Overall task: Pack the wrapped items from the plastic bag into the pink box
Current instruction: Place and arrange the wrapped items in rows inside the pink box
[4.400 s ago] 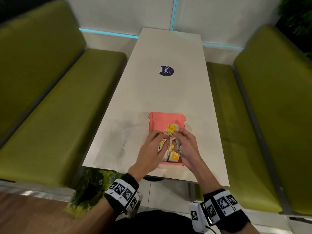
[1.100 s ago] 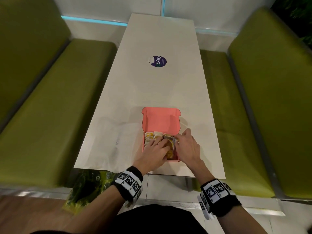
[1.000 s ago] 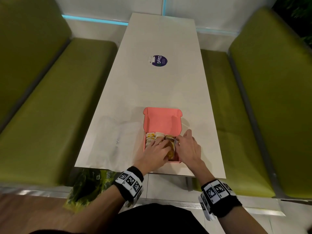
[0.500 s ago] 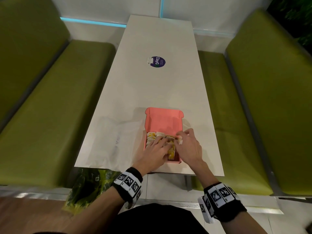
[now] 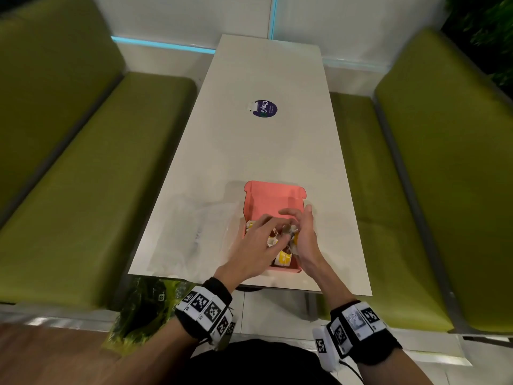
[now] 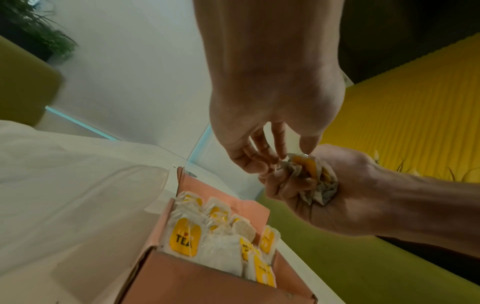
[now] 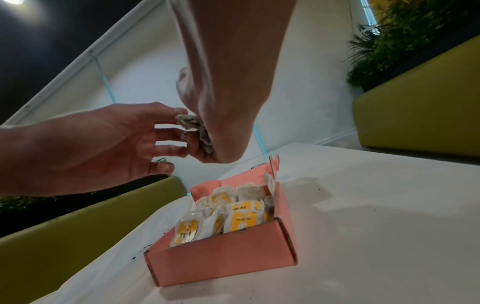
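The pink box (image 5: 273,195) stands open near the table's front edge, its lid tilted back. Several wrapped tea bags (image 6: 184,238) with yellow labels stand upright in it (image 7: 241,220). Above the box, my right hand (image 5: 294,232) grips a crumpled bunch of wrapped tea bags (image 6: 309,176) in its curled fingers. My left hand (image 5: 277,234) reaches across from the left and pinches a top corner of that bunch (image 7: 189,123). The clear plastic bag (image 5: 194,226) lies flat on the table just left of the box.
A round purple sticker (image 5: 265,108) is on the white table (image 5: 263,148) farther back. Green benches (image 5: 83,190) run along both sides (image 5: 416,190). A green bag (image 5: 144,307) sits on the floor under the table's front left corner.
Both hands were down in the box among the bags. The right hand has since risen above it with a bunch of bags, and the left hand has come up to that bunch.
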